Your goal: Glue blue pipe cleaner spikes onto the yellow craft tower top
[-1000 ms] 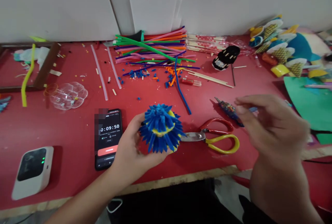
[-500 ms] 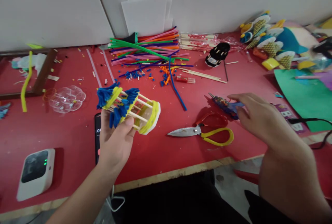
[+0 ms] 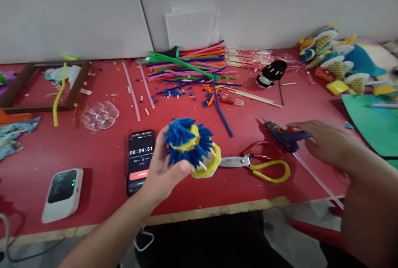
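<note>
Left fingers (image 3: 160, 143) curl; right fingers (image 3: 303, 126) point leftward.

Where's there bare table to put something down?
Bare red tabletop lies between the white rounded plastic box and the black rectangular phone. Another patch lies between the bent blue fuzzy stem and the dark-blue plastic glue gun. It's crowded at the back, around the multicoloured heap of fuzzy stems.

two hands (image 3: 164, 177), one blue-yellow stick model (image 3: 190, 157), one glue gun (image 3: 283, 136), one pair of scissors (image 3: 246, 162), one phone (image 3: 141, 163), one black model (image 3: 272, 71)
</note>
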### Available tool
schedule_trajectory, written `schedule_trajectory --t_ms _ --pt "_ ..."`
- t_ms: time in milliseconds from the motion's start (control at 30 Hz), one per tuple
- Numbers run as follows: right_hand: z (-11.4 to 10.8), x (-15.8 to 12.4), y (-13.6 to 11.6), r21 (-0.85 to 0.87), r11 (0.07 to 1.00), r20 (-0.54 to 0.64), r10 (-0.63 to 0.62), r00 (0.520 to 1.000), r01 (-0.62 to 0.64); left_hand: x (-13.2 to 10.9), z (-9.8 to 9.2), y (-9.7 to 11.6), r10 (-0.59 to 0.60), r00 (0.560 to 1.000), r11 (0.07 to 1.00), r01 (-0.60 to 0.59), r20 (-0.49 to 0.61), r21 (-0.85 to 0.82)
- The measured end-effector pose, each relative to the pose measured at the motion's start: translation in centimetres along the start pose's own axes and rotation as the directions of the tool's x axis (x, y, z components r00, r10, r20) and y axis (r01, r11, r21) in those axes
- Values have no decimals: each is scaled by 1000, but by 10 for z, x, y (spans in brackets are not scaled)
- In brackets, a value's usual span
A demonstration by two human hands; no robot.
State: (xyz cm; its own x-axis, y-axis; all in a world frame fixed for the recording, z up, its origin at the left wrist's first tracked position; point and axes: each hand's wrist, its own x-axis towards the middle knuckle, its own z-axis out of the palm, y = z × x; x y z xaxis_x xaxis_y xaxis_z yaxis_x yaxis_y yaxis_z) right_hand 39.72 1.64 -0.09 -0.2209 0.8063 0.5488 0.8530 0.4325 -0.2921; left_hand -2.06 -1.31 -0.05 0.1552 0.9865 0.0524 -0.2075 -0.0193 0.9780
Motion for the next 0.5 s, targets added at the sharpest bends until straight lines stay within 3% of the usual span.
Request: schedule_trajectory --t_ms 67,133,200,267,367,500 --pt "-4 8 -39 -148 989 49 31 998 -23 -1 4 4 0 1000 996 0 -1 93" --pt "-5 18 -86 -139 990 46 18 999 -12 -3 7 8 1 1000 988 -3 12 155" --pt "-2 30 -133 4 999 -82 -37 996 38 -5 9 9 15 1000 981 -17 11 193" --pt "5 41 -170 205 972 -49 -109 993 117 -6 10 8 29 1000 974 -29 6 224" --pt "19 52 -200 394 889 -36 -237 971 232 -7 10 5 50 999 967 -51 10 248" --pt "35 58 -206 421 869 -55 -263 963 261 -9 8 4 73 995 976 -85 64 202"
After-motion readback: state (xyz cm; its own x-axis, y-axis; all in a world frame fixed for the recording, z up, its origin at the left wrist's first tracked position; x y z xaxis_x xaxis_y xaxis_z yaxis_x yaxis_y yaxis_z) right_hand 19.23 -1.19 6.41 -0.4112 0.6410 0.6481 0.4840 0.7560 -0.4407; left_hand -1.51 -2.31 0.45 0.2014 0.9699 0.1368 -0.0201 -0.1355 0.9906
